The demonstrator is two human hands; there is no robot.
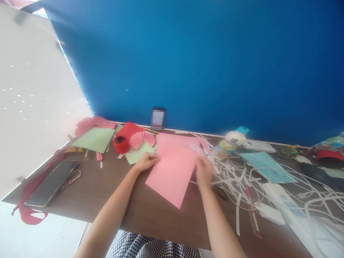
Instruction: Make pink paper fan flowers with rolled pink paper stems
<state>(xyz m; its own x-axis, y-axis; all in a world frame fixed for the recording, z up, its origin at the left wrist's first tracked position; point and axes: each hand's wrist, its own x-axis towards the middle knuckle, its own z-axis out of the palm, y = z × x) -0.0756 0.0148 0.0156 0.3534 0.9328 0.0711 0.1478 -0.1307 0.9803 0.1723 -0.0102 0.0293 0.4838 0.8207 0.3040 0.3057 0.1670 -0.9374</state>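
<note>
A pink paper sheet (172,173) lies tilted on the brown table (113,197) in front of me. My left hand (146,161) rests on the sheet's upper left corner with fingers curled down onto it. My right hand (203,170) is at the sheet's right edge, closed around a pen (204,152) whose tip points up and away. More pink paper (174,141) lies behind the sheet.
A red yarn spool (120,143), pink paper fans (142,139), green sheets (94,139) and a phone (51,182) lie to the left. A small phone (158,118) leans on the blue wall. White paper strips (242,175), a glue bottle (231,139) and a teal sheet (266,166) crowd the right.
</note>
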